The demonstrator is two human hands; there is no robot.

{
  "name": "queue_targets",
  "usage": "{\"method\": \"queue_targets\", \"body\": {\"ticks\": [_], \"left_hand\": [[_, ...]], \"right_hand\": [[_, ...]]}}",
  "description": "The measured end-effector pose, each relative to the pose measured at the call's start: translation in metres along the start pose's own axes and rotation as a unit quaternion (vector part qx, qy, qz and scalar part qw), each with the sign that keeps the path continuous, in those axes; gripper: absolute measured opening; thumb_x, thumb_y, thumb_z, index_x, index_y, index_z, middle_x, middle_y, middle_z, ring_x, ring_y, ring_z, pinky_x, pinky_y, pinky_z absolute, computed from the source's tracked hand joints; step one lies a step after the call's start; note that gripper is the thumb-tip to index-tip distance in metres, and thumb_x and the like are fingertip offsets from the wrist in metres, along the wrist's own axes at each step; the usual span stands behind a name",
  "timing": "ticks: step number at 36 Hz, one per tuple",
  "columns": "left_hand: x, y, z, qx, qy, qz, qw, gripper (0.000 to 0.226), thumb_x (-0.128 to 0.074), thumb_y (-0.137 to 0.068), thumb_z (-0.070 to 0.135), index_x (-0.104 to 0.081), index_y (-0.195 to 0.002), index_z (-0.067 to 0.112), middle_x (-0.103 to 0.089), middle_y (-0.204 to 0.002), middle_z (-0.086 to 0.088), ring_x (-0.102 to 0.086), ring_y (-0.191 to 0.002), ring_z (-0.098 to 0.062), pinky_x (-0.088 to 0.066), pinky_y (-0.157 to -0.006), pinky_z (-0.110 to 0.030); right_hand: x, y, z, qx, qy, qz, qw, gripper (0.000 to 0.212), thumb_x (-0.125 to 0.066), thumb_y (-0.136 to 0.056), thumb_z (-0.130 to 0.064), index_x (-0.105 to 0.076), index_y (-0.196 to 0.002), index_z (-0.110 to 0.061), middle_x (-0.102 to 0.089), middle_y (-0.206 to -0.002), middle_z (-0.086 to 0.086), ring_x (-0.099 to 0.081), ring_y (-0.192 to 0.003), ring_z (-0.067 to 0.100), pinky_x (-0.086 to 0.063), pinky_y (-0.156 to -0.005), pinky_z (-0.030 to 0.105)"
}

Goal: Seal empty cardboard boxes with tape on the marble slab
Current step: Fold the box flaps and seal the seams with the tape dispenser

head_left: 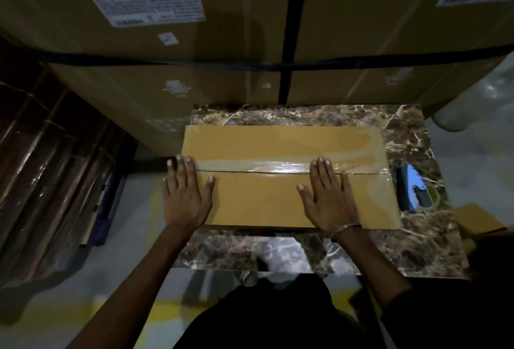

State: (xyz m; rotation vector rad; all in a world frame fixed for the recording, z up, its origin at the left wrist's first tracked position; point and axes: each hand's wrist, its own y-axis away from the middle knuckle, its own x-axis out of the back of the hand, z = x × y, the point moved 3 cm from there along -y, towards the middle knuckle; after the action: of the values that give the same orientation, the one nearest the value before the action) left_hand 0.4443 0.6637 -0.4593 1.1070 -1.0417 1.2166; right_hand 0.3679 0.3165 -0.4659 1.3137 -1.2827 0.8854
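- The white label [144, 1] on the big carton [167, 51] behind the marble slab [411, 137] is too blurred to read.
- Right of the slab, a small cardboard piece [475, 216] is cut by the edge.

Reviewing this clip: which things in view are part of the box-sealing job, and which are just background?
Part of the job:
- cardboard box, clear tape along its centre seam
- left hand and right hand, flat on the box
- blue tape dispenser, on the slab right of the box
- marble slab

Background:
- large strapped cartons behind the slab
- wrapped dark panels at left
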Motion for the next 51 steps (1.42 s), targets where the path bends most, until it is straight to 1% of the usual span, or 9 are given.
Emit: {"method": "queue_targets", "body": {"ticks": [8, 14, 21, 27, 34, 38, 42, 46, 51], "left_hand": [[0.005, -0.016, -0.015, 0.05, 0.149, -0.029, 0.987, 0.078, -0.03, -0.109, 0.062, -0.019, -0.166, 0.009, -0.04, -0.163, -0.02, -0.055, -0.13, -0.045, -0.055, -0.093, -0.052], [0.015, -0.044, -0.036, 0.107, 0.218, -0.069, 0.968, 0.095, -0.017, -0.098, 0.084, -0.069, -0.102, 0.005, -0.071, -0.11, -0.028, -0.067, -0.105, -0.045, -0.051, -0.086, -0.047], [0.011, -0.049, -0.038, 0.146, 0.25, -0.123, 0.949, 0.105, -0.008, -0.098, 0.084, -0.067, -0.129, 0.003, -0.062, -0.135, -0.03, -0.06, -0.122, -0.045, -0.047, -0.105, -0.054], [0.014, -0.045, -0.033, 0.139, 0.242, -0.084, 0.957, 0.092, -0.011, -0.105, 0.072, -0.07, -0.114, 0.002, -0.066, -0.126, -0.033, -0.062, -0.118, -0.049, -0.049, -0.1, -0.055], [0.011, -0.049, -0.034, 0.118, 0.176, -0.069, 0.975, 0.104, 0.002, -0.101, 0.075, -0.073, -0.097, 0.003, -0.072, -0.105, -0.028, -0.068, -0.101, -0.047, -0.054, -0.09, -0.051], [0.01, -0.049, -0.024, 0.084, 0.158, -0.005, 0.984, 0.08, -0.012, -0.111, 0.058, -0.07, -0.107, 0.004, -0.073, -0.103, -0.026, -0.07, -0.088, -0.045, -0.055, -0.072, -0.045], [0.0, -0.045, -0.005, 0.019, 0.098, 0.077, 0.992, 0.05, -0.035, -0.111, 0.029, -0.04, -0.156, 0.007, -0.043, -0.156, -0.029, -0.056, -0.128, -0.051, -0.052, -0.095, -0.058], [-0.013, -0.019, 0.064, -0.097, 0.026, 0.047, 0.994, 0.061, -0.027, -0.106, 0.034, -0.036, -0.161, 0.011, -0.032, -0.168, -0.021, -0.03, -0.154, -0.04, -0.018, -0.123, -0.063], [-0.039, 0.014, 0.173, -0.195, 0.046, -0.021, 0.979, 0.065, -0.029, -0.107, 0.044, -0.034, -0.164, 0.013, -0.026, -0.172, -0.015, -0.024, -0.159, -0.034, -0.012, -0.126, -0.065]], "right_hand": [[0.008, 0.003, -0.001, -0.007, -0.015, 0.001, 1.0, 0.072, -0.014, -0.106, -0.064, 0.006, -0.164, -0.027, 0.014, -0.171, -0.007, 0.019, -0.155, 0.007, 0.002, -0.128, 0.048], [0.008, 0.001, 0.0, -0.011, -0.006, -0.008, 1.0, 0.073, -0.013, -0.106, -0.066, 0.008, -0.164, -0.028, 0.014, -0.171, -0.007, 0.019, -0.155, 0.006, -0.001, -0.128, 0.05], [0.012, 0.006, -0.023, -0.067, -0.039, 0.019, 0.997, 0.073, -0.018, -0.106, -0.065, 0.002, -0.165, -0.027, 0.018, -0.171, -0.004, 0.021, -0.155, 0.01, 0.0, -0.127, 0.052], [0.0, 0.012, -0.076, -0.038, -0.029, -0.013, 0.999, 0.078, -0.009, -0.103, -0.07, 0.006, -0.165, -0.025, 0.016, -0.171, -0.007, 0.019, -0.156, 0.009, 0.002, -0.128, 0.049], [0.02, 0.005, 0.028, -0.224, 0.004, 0.008, 0.975, 0.087, 0.003, -0.095, -0.077, 0.009, -0.164, -0.023, 0.012, -0.171, -0.002, 0.011, -0.158, 0.016, 0.0, -0.126, 0.055], [0.038, 0.008, 0.079, -0.28, -0.037, 0.068, 0.957, 0.104, -0.022, -0.091, -0.088, -0.007, -0.165, -0.016, -0.009, -0.172, 0.006, -0.007, -0.159, 0.023, -0.019, -0.124, 0.056], [0.044, 0.007, 0.096, -0.291, -0.125, 0.056, 0.947, 0.115, -0.039, -0.079, -0.096, -0.009, -0.164, -0.024, -0.014, -0.171, 0.004, -0.023, -0.154, 0.032, -0.037, -0.117, 0.054], [0.048, 0.004, 0.105, -0.304, -0.155, 0.043, 0.939, 0.121, -0.045, -0.069, -0.101, -0.01, -0.162, -0.032, -0.023, -0.168, 0.001, -0.037, -0.147, 0.035, -0.045, -0.109, 0.055], [0.054, -0.002, 0.129, -0.327, -0.271, 0.043, 0.904, 0.103, -0.036, -0.071, -0.102, -0.03, -0.152, -0.039, -0.054, -0.149, 0.005, -0.057, -0.128, 0.036, -0.049, -0.103, 0.052]]}}
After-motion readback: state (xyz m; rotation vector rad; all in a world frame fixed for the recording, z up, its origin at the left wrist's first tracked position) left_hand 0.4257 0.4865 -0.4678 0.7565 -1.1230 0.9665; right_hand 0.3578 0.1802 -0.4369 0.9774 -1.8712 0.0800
